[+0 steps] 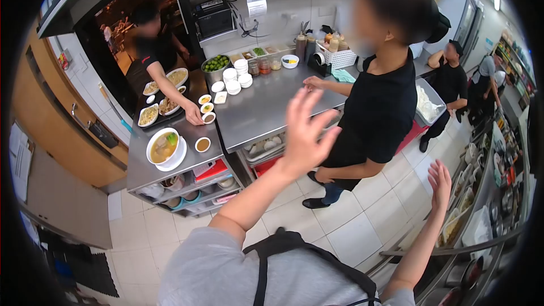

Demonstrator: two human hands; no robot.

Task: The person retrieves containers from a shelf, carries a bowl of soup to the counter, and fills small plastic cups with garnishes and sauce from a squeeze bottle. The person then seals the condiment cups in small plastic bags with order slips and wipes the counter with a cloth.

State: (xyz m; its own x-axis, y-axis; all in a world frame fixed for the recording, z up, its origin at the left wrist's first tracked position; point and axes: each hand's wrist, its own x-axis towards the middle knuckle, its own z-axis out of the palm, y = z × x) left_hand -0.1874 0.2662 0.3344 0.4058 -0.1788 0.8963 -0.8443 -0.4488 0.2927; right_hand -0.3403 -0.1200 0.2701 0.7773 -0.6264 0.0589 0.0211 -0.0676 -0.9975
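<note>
My left hand (306, 133) is raised in mid-air with its fingers spread, holding nothing. Behind it in the view are the steel counter (255, 114) and a co-worker in black (374, 107). Off to the right, my right hand (440, 184) is also up, fingers stretched and nothing in it, on the side of the ingredient line (453, 224). A soup bowl (165, 146) with broth and greens stands on a white plate at the counter's left end. Beside it is a small sauce cup (202, 144).
Across the counter a person's hand (194, 114) touches a sauce dish (209, 118) near a tray of filled dishes (148, 115). Stacked white cups (233, 86), a pot of green limes (216, 63) and sauce bottles (300, 44) line the back. More workers stand at right.
</note>
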